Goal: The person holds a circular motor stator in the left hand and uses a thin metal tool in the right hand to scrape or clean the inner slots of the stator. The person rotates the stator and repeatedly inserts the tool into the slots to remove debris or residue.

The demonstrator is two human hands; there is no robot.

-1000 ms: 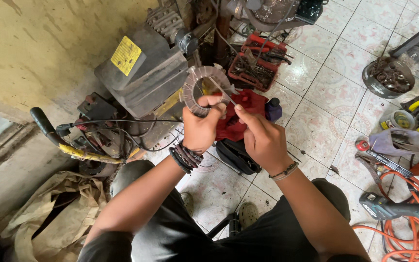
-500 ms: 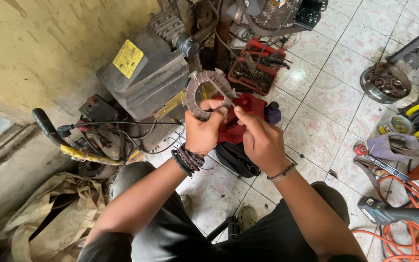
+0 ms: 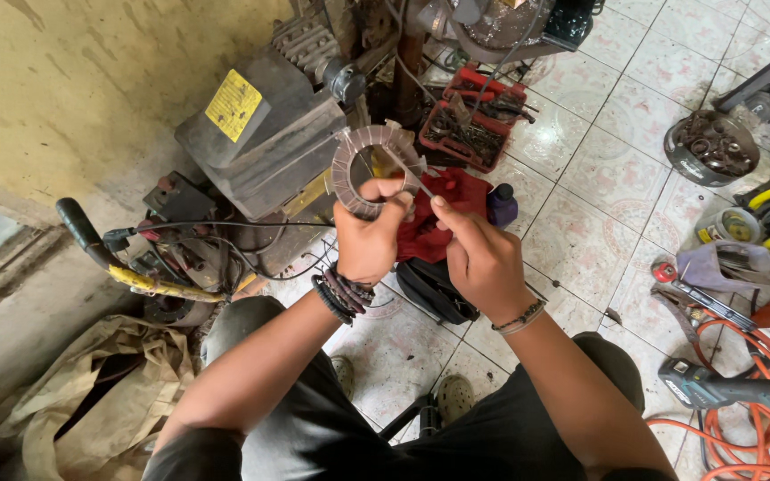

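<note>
Here, seen from above, a seated person holds up a grey ring-shaped metal stator core with slots around its inner edge, raised in front of the chest over a tiled floor. The left hand is closed on the lower rim of the ring, thumb across the front. The right hand pinches a thin pale strip or sliver between thumb and forefinger, its far end lying inside the ring's opening (whether it is paper, wire or a tool is too fine to tell). The two hands are close together, almost touching.

The step in hand looks like working the strip into or along one of the inner slots. The next move would call for a steady ring and a small, well-aimed push with the right fingertips.

Just behind the ring lie a crumpled red cloth and a red tray of small tools. A dark grey boxy machine with a yellow label sits to the left, and an orange coiled cable lies at the right.
</note>
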